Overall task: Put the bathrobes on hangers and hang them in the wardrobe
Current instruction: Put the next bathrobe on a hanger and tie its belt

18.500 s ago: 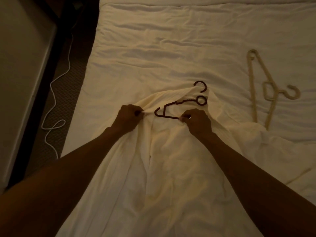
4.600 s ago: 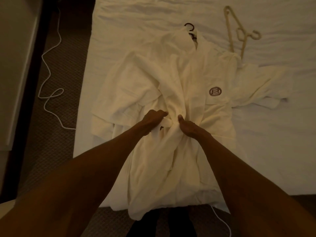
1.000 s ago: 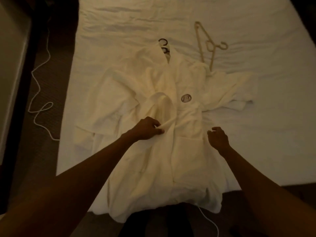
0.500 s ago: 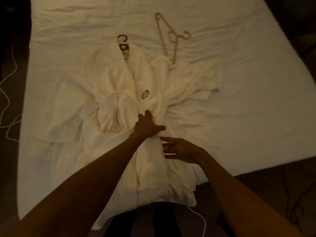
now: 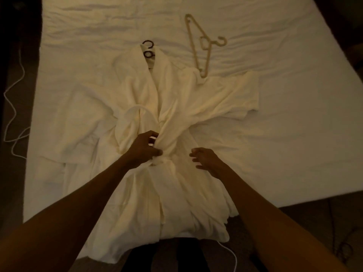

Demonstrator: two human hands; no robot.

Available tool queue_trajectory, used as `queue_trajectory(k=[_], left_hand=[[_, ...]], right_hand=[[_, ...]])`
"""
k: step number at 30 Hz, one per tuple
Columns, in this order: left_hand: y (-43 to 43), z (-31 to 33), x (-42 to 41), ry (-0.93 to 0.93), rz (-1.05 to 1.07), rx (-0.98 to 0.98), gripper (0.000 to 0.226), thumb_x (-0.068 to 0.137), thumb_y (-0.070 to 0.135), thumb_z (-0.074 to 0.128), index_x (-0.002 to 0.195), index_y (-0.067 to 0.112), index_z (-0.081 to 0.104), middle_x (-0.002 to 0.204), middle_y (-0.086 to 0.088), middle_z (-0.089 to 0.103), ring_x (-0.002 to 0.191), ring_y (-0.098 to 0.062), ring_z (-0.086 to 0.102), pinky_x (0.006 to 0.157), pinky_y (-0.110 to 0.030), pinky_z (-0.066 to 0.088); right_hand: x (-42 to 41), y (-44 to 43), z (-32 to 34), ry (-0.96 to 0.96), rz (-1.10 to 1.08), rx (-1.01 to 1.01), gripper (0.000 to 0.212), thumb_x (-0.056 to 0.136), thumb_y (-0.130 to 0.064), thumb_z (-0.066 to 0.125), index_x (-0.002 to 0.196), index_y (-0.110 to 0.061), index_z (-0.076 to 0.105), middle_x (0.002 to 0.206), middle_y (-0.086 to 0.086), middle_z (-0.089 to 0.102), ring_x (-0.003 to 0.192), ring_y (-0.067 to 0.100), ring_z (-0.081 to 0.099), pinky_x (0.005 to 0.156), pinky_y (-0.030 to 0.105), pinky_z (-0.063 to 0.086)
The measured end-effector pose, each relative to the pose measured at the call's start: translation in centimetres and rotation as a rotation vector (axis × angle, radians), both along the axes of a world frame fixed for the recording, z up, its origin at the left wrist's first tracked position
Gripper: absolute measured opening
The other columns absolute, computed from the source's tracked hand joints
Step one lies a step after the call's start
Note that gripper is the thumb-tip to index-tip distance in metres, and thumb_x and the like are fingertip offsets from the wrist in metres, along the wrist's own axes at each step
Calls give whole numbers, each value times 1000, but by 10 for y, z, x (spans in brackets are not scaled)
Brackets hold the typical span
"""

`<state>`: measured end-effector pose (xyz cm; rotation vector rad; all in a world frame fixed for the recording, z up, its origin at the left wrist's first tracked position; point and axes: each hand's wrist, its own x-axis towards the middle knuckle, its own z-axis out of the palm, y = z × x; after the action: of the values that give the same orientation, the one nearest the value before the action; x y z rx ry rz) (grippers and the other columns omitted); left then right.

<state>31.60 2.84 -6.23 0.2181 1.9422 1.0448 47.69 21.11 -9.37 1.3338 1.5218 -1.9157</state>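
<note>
A cream bathrobe [image 5: 176, 193] lies front-up on the bed, its hem hanging over the near edge. A dark hanger [image 5: 148, 49] sits inside its collar, only the hook and neck showing. My left hand [image 5: 144, 148] grips the bunched robe fabric and belt at the waist. My right hand [image 5: 206, 160] hovers just right of the waist with fingers loosely spread, holding nothing. A second, pale hanger [image 5: 202, 44] lies on the sheet beyond the robe's right sleeve, its lower tip at the sleeve's edge.
The white bed [image 5: 284, 95] fills most of the view, its near edge slanting at lower right. A white cable [image 5: 11, 107] snakes on the dark floor to the left. Another white cable [image 5: 229, 254] lies on the floor by my feet.
My left hand has closed on the fabric at the robe's waist, pulling it into a bunch that covers the chest logo. My right hand has drawn a little away to the right.
</note>
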Motion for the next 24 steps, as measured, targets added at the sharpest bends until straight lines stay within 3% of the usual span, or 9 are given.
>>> queue_trajectory(k=[4,7,10,13,16,19,21,24], left_hand=[[-15,5,-8,-46,37,17,49,71,-6,80,111,17,62,106,-10,66,92,-25,66,58,-30,55],[-21,5,-8,-66,71,38,49,72,-8,79,110,17,61,104,-10,66,90,-25,67,60,-34,57],[-24,6,-8,-79,84,70,47,74,-10,77,110,16,61,101,-8,67,87,-22,67,59,-32,57],[-28,7,-9,-82,91,97,46,75,-11,75,111,14,61,101,-9,68,86,-22,67,55,-30,54],[-31,7,-11,-72,92,108,46,74,-12,75,112,12,61,100,-8,69,86,-22,68,62,-36,58],[-32,7,-11,-52,76,101,47,74,-11,76,113,12,61,98,-5,69,84,-19,68,59,-31,57],[-29,8,-8,-17,53,78,47,74,-8,78,113,14,61,99,-2,69,87,-16,67,59,-25,55],[-26,8,-5,69,8,34,50,73,-2,80,116,16,61,106,0,67,100,-15,65,75,-28,58]], right_hand=[[-22,-20,6,33,154,-113,30,95,-35,59,122,-22,58,121,-1,64,111,19,59,91,37,49],[-30,-36,7,49,223,-53,44,96,-33,58,137,-20,49,126,3,61,113,20,58,90,35,50],[-32,-48,4,38,252,-46,51,95,-43,57,140,-22,47,130,3,58,115,21,56,94,37,51],[-28,-57,1,-28,299,-93,57,92,-52,56,137,-17,49,128,3,56,116,23,53,89,33,51],[-17,-55,-4,-81,359,-122,63,85,-58,61,128,-11,57,125,3,60,115,22,56,90,33,50],[-6,-42,1,-36,384,-105,52,88,-51,63,114,-6,66,114,6,68,110,22,62,94,34,50],[-1,-33,10,19,366,-95,43,93,-43,59,107,-3,67,105,7,71,102,20,65,89,31,52],[0,-21,28,68,235,5,30,95,-35,59,93,-5,67,89,6,69,85,18,64,83,34,53]])
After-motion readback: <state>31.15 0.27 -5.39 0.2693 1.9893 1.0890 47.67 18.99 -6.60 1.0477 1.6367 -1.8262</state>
